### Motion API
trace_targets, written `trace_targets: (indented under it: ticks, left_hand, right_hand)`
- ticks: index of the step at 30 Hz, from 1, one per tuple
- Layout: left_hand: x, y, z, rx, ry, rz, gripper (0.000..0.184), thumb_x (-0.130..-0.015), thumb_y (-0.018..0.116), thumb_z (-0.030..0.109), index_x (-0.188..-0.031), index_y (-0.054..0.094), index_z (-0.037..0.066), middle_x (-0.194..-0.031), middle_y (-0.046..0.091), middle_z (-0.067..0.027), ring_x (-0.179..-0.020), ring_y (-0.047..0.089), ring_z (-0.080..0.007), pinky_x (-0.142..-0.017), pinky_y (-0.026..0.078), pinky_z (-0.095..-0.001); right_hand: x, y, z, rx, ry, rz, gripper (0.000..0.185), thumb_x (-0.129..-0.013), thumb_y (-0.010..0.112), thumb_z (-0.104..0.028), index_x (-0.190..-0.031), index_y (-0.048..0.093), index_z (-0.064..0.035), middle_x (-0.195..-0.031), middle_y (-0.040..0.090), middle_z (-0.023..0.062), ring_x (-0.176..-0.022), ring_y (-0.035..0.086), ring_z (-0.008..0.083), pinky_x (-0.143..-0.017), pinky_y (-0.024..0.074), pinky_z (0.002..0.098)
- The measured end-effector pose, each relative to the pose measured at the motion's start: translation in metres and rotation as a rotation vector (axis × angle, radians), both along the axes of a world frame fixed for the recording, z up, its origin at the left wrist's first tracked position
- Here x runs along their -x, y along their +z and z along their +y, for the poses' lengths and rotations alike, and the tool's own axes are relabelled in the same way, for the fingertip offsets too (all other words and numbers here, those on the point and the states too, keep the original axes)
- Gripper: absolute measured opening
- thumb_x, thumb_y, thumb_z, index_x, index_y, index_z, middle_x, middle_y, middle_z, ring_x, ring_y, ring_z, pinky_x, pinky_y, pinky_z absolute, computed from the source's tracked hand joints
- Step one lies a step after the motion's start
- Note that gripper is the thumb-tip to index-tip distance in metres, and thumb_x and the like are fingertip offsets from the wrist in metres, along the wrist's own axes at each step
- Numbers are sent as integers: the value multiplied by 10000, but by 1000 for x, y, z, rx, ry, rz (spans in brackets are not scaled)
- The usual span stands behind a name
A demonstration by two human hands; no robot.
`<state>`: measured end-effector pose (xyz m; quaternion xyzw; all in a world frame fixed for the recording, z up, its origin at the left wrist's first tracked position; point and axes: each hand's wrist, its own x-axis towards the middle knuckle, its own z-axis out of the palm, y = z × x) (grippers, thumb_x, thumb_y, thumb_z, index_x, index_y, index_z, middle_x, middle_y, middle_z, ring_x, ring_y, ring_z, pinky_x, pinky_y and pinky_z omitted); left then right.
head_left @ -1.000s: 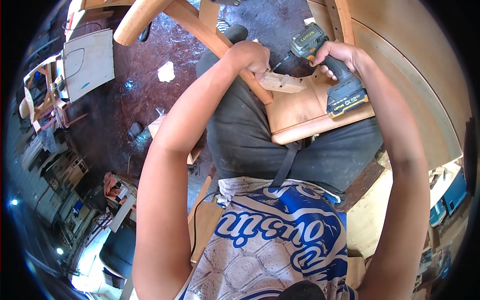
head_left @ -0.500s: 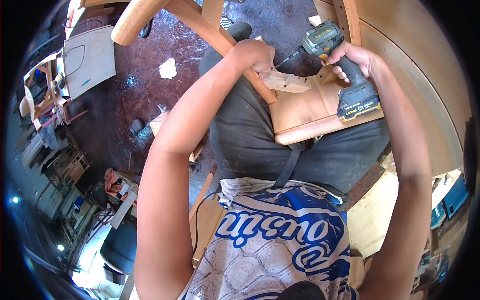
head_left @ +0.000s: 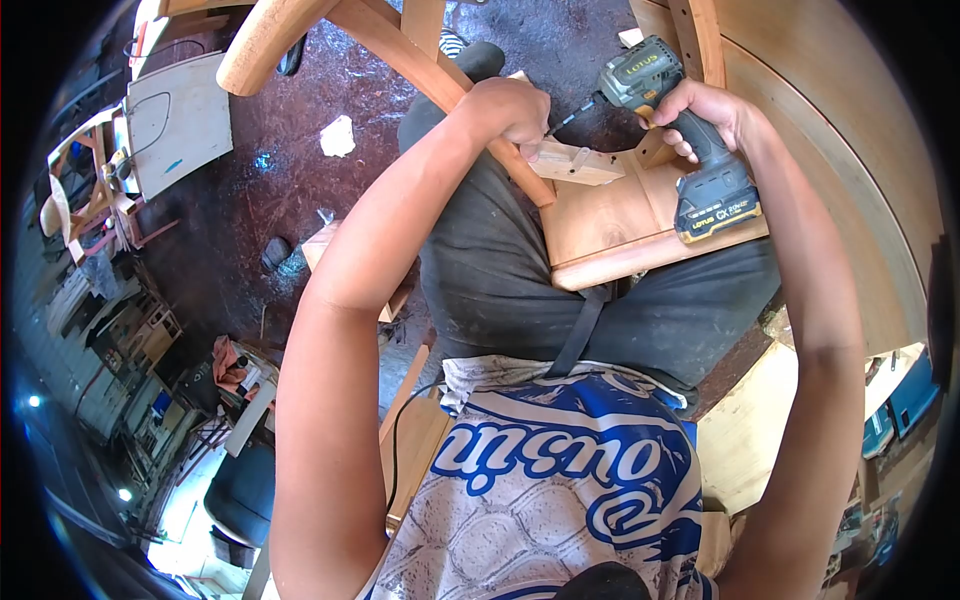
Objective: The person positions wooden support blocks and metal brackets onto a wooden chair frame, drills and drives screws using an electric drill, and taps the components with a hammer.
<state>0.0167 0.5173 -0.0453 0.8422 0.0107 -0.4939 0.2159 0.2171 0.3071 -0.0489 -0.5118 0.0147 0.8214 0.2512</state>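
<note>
My right hand [head_left: 708, 118] grips the handle of a cordless impact driver [head_left: 640, 72], index finger at the trigger. The driver's long thin bit points down and left, its tip close to my left hand [head_left: 512, 112]. My left hand is closed at the near end of a short wooden block [head_left: 590, 167], which has holes in its face; most of its fingertips are hidden. The block lies against a wooden seat panel [head_left: 600, 225] resting on my lap. A wooden rail [head_left: 425, 68] passes under my left wrist and meets the panel's edge.
A thick rounded wooden leg [head_left: 270, 45] extends at the upper left. On the right stands a large curved wood panel [head_left: 830, 160]. A white scrap [head_left: 338, 136] lies on the dark floor [head_left: 290, 170]. A grey board [head_left: 180, 125] and a cluttered work area are at the left.
The driver in my right hand has shifted very slightly up and left. My left hand stays almost still at the wooden block.
</note>
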Motion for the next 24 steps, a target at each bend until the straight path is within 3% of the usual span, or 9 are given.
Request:
trace_targets:
  ticks: [5,9,11,12,14,18,20,22,24]
  left_hand:
    - [-3,7,0,0,30,44,293,-689,814,268,-916,792,84,-910,751,-121,-898,696,-327,-792,528,-439]
    - [-11,-29,8,7,-55,103,335,-760,769,276,-1012,772,54,-981,757,-115,-937,699,-288,-837,536,-401]
    - [-19,-52,19,445,535,-159,426,-870,703,322,-1188,711,39,-1099,739,-101,-1015,684,-249,-904,530,-367]
    - [-34,-25,8,588,876,-92,477,-959,636,356,-1314,629,37,-1195,701,-94,-1079,657,-227,-949,518,-346]
    - [-51,-22,-14,717,1249,-246,512,-968,645,417,-1322,620,48,-1200,697,-96,-1084,650,-221,-936,516,-338]
    - [-79,-33,-46,869,1260,-189,548,-935,693,479,-1252,659,33,-1125,710,-99,-1013,662,-186,-892,524,-325]
    - [-87,-56,-49,704,988,-384,583,-888,736,535,-1167,694,25,-1034,718,-86,-938,671,-161,-842,532,-315]
    - [-88,-67,-49,711,1022,-370,563,-873,755,534,-1101,712,21,-970,719,-71,-868,672,-140,-789,541,-305]
    - [-87,-71,-48,743,1038,-362,747,-788,764,656,-1133,708,-4,-1032,734,-142,-936,700,-206,-826,550,-350]
  right_hand:
    - [-1,2,0,-19,16,55,275,-823,698,-243,-1029,652,-66,-639,578,21,-497,525,118,-456,440,288]
    - [-2,0,2,18,17,20,272,-823,706,-261,-1020,660,-79,-639,576,14,-501,527,119,-462,441,286]
    - [-1,0,5,42,55,-18,264,-822,718,-276,-1006,667,-93,-643,576,9,-502,528,121,-461,445,289]
    - [-1,0,7,46,55,-24,264,-822,718,-276,-1006,667,-93,-643,576,9,-502,528,121,-461,445,289]
    - [-1,2,10,67,69,-33,258,-816,733,-277,-981,661,-93,-651,579,14,-505,534,131,-463,459,294]
    - [2,8,13,113,76,-88,252,-809,745,-281,-940,647,-89,-666,585,32,-517,554,144,-470,484,301]
    - [5,15,16,166,55,-186,257,-806,747,-288,-903,630,-81,-678,586,49,-530,575,157,-477,499,309]
    - [9,17,18,142,72,-239,283,-798,761,-314,-867,634,-70,-686,587,53,-539,588,170,-485,517,340]
    - [14,21,19,29,232,-600,333,-786,780,-346,-898,676,-50,-737,625,78,-537,584,173,-484,520,360]
